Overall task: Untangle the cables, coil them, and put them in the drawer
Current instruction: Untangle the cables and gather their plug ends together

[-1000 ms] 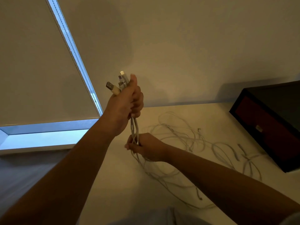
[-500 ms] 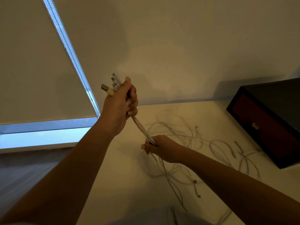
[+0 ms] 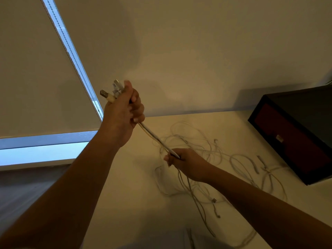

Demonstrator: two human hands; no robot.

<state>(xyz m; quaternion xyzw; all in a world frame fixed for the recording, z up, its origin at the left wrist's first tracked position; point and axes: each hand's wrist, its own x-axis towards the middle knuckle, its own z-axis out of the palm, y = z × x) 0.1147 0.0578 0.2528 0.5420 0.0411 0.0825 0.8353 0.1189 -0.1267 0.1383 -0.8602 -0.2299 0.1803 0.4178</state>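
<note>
The left hand [image 3: 124,112] is raised above the table's far left part, fingers and thumb curled tight round a bunch of white cables [image 3: 153,137], whose plug ends [image 3: 107,95] stick up and to the left out of the top of the fist. From under that fist the bunch runs taut, down and to the right, into the right hand [image 3: 186,162], which is lower and nearer and grips the strands just above the table [image 3: 125,191]; its fingers are wrapped round them with no gap showing. At far left a pale roller blind [image 3: 36,78] covers the window, with a bright strip of glass [image 3: 41,151] along its lower edge and a thin one up its slanted right side. The table's left edge is hidden behind the left forearm; grey flooring lies beyond it. Between that forearm and the cables the tabletop is bare and gives room to move. The table's far edge meets a plain wall [image 3: 197,60]. To the right of the right hand the loose tangle [image 3: 206,150] spreads in loops across the table, some strands trailing toward the near edge. At far right stands a dark box [image 3: 305,105] against the wall; its red drawer front [image 3: 291,146] is closed, and the nearest loops lie just beside its near corner.
</note>
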